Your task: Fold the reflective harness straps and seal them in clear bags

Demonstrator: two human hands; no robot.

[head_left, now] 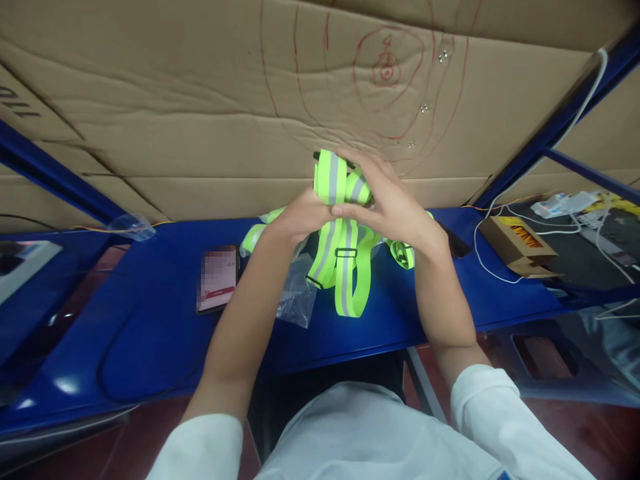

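Both hands are on a neon yellow reflective strap [330, 180] with a grey stripe, raised above the blue table. My left hand [303, 215] is closed round its folded part from the left. From the right, my right hand [387, 197] curls over the bundle, its thumb across the front and its fingertips partly hidden behind. Loops of the strap hang below the hands, with a black slide buckle [346, 253] on them. Beneath lies a clear plastic bag [299, 300]. More yellow strap, in a bundle [253, 237] and a roll [403, 255], rests on either side.
A phone-like device [217, 280] lies left of my forearm on the blue table [165, 320]. Farther left is a clear plastic cup [134, 227]. An open cardboard box [520, 243] and a white cable [483, 257] are at right. A cardboard wall [200, 153] stands behind.
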